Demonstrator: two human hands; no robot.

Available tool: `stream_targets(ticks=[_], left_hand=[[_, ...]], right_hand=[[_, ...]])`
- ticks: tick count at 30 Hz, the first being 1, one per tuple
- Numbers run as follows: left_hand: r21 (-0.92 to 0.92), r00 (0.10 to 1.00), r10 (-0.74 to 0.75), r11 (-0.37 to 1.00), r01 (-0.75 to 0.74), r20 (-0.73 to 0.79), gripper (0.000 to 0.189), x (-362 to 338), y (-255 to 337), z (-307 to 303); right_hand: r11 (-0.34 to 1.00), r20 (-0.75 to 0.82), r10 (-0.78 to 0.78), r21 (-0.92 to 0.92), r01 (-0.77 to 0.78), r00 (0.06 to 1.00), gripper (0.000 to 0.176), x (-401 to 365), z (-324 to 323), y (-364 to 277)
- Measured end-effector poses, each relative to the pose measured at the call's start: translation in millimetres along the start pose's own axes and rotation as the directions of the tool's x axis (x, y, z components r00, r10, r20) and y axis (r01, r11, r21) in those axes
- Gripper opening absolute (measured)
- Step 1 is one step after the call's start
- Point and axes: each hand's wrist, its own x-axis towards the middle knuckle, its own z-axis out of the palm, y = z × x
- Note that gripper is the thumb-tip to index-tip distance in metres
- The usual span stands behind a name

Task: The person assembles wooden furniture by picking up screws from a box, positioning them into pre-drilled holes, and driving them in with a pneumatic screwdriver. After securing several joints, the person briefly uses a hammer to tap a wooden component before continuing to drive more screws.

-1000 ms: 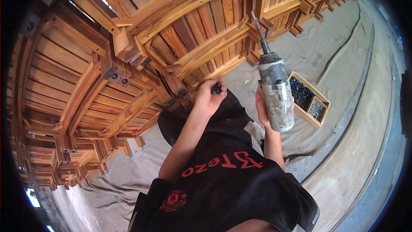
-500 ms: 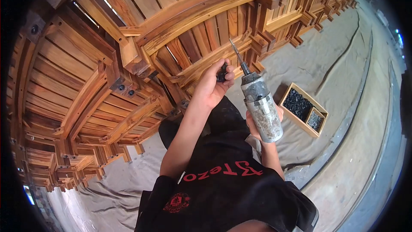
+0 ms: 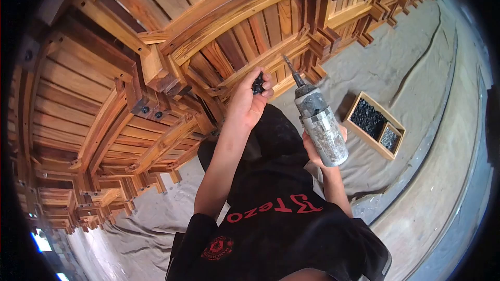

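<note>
My left hand is curled around small black pieces, beside the slatted wooden furniture. In my right hand is a worn grey power driver; its long bit points up and left toward the wood. The driver body hides part of that hand. Two dark round bolt heads show on a wooden joint to the left of my left hand.
A wooden box on the cloth-covered floor holds black pieces in its larger compartment and small grey metal pieces in the smaller one. More wooden frames extend to the upper right and lower left.
The camera view has shifted slightly. In it, my left hand with the black pieces appears a little farther left, and the driver and box a little farther right.
</note>
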Motion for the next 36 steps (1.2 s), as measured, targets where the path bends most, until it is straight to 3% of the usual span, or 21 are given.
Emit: stream_targets(ticks=[5,8,9,11,12,13,15,17,19,21,24,28,31,32,35,36], left_hand=[[0.005,0.998,-0.053,0.999,0.053,0.016,0.016,7.0,-0.5,-5.2],[0.012,0.997,-0.073,0.997,0.073,0.014,0.016,6.9,-5.2,-16.2],[0.01,0.997,-0.083,0.997,0.083,0.011,0.016,6.8,-6.6,-21.6],[-0.031,0.992,-0.125,0.992,0.124,-0.012,0.017,3.1,-10.6,-31.8],[-0.044,0.99,-0.139,0.989,0.138,-0.022,0.017,2.0,-13.8,-38.8],[-0.054,0.988,-0.154,0.987,0.153,-0.03,0.017,1.6,-16.2,-46.4],[-0.104,0.978,-0.209,0.972,0.209,0.018,0.016,1.0,-22.1,-68.0],[-0.165,0.964,-0.263,0.949,0.267,0.044,0.015,-0.4,-31.4,-82.0],[-0.171,0.956,-0.293,0.943,0.286,-0.02,0.015,-5.5,-41.0,-88.0],[-0.159,0.942,-0.326,0.937,0.31,-0.085,0.015,-7.4,-48.6,-96.2],[-0.155,0.92,-0.363,0.927,0.341,-0.149,0.014,-14.3,-57.3,-103.5],[-0.12,0.908,-0.339,0.94,0.319,-0.247,0.016,-25.6,-67.3,-108.9],[-0.032,0.885,-0.363,0.929,0.37,-0.291,0.015,-26.3,-75.1,-116.4],[0.009,0.877,-0.369,0.921,0.39,-0.309,0.016,-24.4,-78.1,-117.1],[0.025,0.867,-0.382,0.911,0.411,-0.32,0.025,-19.7,-85.8,-124.5],[0.012,0.86,-0.391,0.909,0.417,-0.327,0.027,-18.0,-87.1,-123.0]], right_hand=[[1.0,0.004,-0.001,0.006,0.001,1.0,0.035,-3.9,1.0,3.4],[0.996,0.008,0.084,0.014,-0.084,0.996,0.033,-7.2,-1.5,9.2],[0.993,0.005,0.111,-0.037,-0.111,0.994,0.032,-1.8,-6.3,4.5],[0.978,-0.034,-0.008,-0.209,0.0,0.999,0.034,-3.2,-12.4,16.0],[0.987,-0.048,0.078,-0.138,-0.084,0.996,0.036,-6.9,-15.4,24.6],[0.985,-0.003,0.038,-0.166,-0.038,0.999,0.035,-6.4,-22.1,32.5],[0.97,-0.054,0.24,-0.033,-0.242,0.969,0.03,-9.9,-23.3,48.9],[0.914,0.033,0.315,-0.281,-0.294,0.948,0.026,-29.4,-28.3,84.4],[0.825,0.146,0.371,-0.505,-0.253,0.917,0.035,-47.7,-27.8,111.2],[0.695,0.255,0.523,-0.68,-0.234,0.813,0.035,-79.4,-15.9,152.3],[0.591,0.319,0.664,-0.778,-0.212,0.676,0.035,-135.5,8.6,218.8],[0.557,0.368,0.719,-0.813,-0.172,0.59,0.021,-183.6,30.5,265.5],[0.538,0.333,0.749,-0.81,-0.233,0.573,0.02,-200.8,41.9,281.4],[0.495,0.308,0.795,-0.827,-0.266,0.522,0.026,-204.8,47.3,288.1],[0.5,0.41,0.821,-0.852,-0.154,0.398,0.029,-195.3,52.2,298.4],[0.491,0.455,0.866,-0.855,-0.171,0.209,0.025,-166.5,47.6,299.0]])
